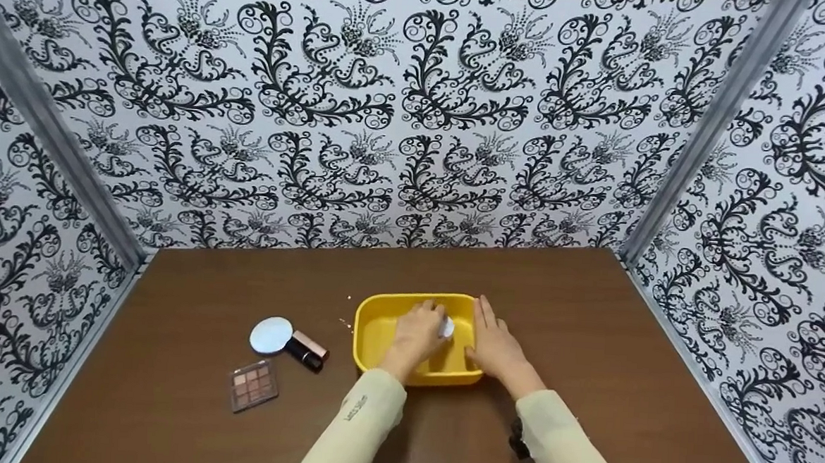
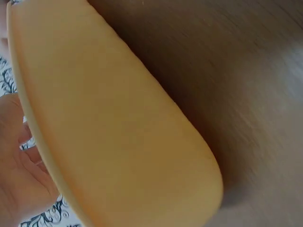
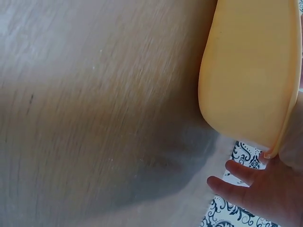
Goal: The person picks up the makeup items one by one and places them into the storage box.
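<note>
A yellow plastic tub stands on the brown table. My left hand reaches down into it, fingers curled around a small white round thing; the hand covers most of it, so its kind is hidden. At the tub's right end, my right hand rests on the rim with its fingers stretched along the outside and the thumb on the inner side. In the right wrist view, the fingers are spread beside the tub's corner. The left wrist view shows the tub's outer side wall, with part of the left hand above the rim.
Left of the tub lie a pale round disc, a black-and-pink cosmetic tube and an eyeshadow palette. Tiny light crumbs dot the table nearby. Patterned wall panels enclose the back and sides.
</note>
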Available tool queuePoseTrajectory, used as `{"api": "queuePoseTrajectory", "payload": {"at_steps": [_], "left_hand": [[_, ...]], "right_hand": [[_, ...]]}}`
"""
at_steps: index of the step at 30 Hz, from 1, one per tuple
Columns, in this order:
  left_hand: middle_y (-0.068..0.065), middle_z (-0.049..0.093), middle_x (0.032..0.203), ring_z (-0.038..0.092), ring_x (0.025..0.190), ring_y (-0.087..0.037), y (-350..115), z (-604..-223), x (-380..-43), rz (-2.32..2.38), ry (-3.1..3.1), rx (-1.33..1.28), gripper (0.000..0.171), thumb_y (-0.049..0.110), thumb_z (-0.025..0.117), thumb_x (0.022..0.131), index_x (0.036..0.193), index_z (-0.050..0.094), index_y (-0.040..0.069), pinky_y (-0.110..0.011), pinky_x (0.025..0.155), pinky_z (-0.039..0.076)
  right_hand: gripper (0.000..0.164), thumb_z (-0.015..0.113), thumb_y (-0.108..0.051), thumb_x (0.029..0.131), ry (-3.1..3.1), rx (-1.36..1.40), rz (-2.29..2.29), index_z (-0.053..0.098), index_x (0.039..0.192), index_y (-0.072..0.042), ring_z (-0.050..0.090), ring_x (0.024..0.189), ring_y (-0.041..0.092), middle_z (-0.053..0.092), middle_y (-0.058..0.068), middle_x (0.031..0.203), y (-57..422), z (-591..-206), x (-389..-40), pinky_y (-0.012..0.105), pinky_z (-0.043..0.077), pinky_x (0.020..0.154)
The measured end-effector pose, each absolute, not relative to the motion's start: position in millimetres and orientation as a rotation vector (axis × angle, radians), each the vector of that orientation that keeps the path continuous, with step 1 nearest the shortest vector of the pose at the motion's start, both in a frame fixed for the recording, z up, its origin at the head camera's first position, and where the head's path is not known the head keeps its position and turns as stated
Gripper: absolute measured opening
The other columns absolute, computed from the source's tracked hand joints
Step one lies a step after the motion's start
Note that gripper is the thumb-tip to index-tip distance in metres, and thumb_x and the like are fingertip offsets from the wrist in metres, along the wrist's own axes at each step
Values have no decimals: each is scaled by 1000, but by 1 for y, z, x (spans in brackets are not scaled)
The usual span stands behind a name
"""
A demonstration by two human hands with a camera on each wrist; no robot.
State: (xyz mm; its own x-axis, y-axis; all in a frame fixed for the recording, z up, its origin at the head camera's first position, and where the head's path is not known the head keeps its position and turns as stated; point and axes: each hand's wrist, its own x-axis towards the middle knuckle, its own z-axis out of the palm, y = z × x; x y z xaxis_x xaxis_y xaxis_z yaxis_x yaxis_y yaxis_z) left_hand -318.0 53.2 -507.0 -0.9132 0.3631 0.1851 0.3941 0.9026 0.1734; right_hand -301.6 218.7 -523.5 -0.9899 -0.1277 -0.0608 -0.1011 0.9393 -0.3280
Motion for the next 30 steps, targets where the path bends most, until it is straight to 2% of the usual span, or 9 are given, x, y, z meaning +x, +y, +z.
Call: {"api": "queuePoseTrajectory", "payload": {"at_steps": [9, 15, 19, 24, 30], "left_hand": [[-11, 64, 116, 64, 106, -28, 76, -508, -321, -306, -2956, -617, 34, 22, 71, 91, 121, 64, 9, -39, 90, 58], [-13, 61, 118, 63, 105, -30, 84, -511, -323, -356, -2941, -596, 36, 19, 72, 90, 122, 61, 8, -41, 86, 59], [-14, 60, 120, 61, 107, -31, 87, -515, -323, -380, -2944, -600, 37, 14, 71, 89, 123, 60, 7, -42, 86, 59], [-14, 59, 122, 60, 109, -32, 93, -520, -324, -401, -2958, -619, 33, 8, 65, 93, 125, 60, 7, -44, 88, 58], [-18, 53, 128, 56, 111, -33, 100, -523, -326, -434, -2957, -578, 30, 9, 61, 95, 125, 62, 9, -43, 84, 59]], "right_hand": [[89, 68, -18, 94, 3021, -180, -479, 10, 160, -4, 41, 135, 49, 8, 14, 168, 219, -528, -303, 57, 51, 96], [89, 67, -20, 94, 3018, -165, -470, 10, 160, -5, 41, 137, 48, 8, 13, 169, 220, -528, -305, 57, 51, 97], [89, 68, -20, 93, 3033, -166, -417, 12, 159, -3, 44, 133, 48, 11, 13, 168, 219, -529, -304, 55, 54, 89], [87, 67, -17, 93, 3035, -173, -430, 13, 159, -4, 45, 132, 46, 11, 13, 168, 219, -527, -303, 54, 55, 87], [87, 67, -15, 91, 3047, -188, -446, 15, 159, -3, 46, 130, 48, 14, 15, 167, 220, -526, -302, 55, 55, 88]]}}
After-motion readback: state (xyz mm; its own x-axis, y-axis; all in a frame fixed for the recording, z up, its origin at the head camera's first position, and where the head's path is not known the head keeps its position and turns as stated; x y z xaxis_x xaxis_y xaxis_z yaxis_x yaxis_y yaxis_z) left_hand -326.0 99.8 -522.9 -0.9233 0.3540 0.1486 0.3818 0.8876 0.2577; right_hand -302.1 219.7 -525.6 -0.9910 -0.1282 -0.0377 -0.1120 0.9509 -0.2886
